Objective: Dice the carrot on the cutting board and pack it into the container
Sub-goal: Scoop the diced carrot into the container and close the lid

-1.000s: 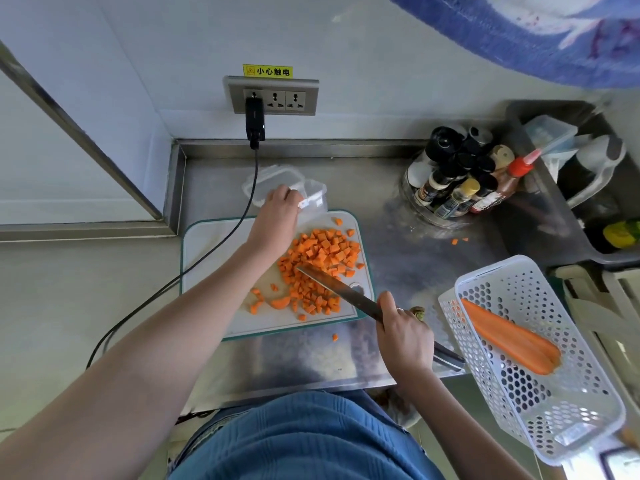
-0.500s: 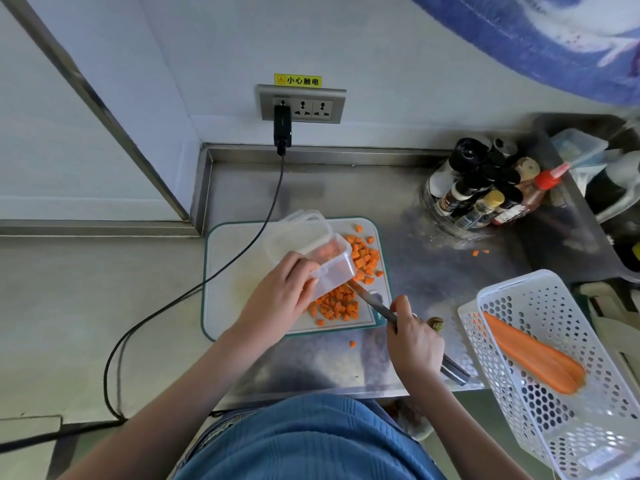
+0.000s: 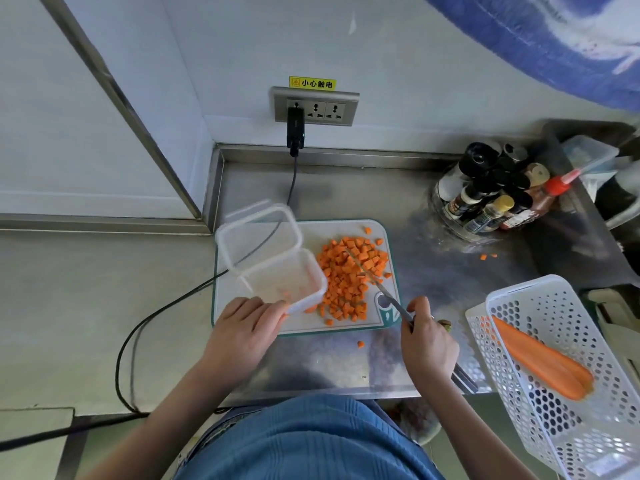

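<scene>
A heap of diced carrot (image 3: 349, 275) lies on the white cutting board (image 3: 304, 323) with a green rim. My left hand (image 3: 244, 329) grips the near edge of a clear plastic container (image 3: 277, 275), tilted on the board's left half, its mouth toward the heap; its attached lid (image 3: 258, 233) hangs open behind it. A few orange bits show inside. My right hand (image 3: 427, 341) grips the handle of a knife (image 3: 384, 292), whose blade lies across the right side of the heap.
A white perforated basket (image 3: 568, 427) with a whole peeled carrot (image 3: 540, 358) juts over the counter's right front edge. Sauce bottles (image 3: 491, 195) stand at the back right. A black cable (image 3: 194, 292) runs from the wall socket under the container. Stray carrot bits (image 3: 361, 344) lie on the steel counter.
My left hand picked the container up from behind the board, brought it forward and set it tilted beside the dice. The knife swung over to the heap's right side.
</scene>
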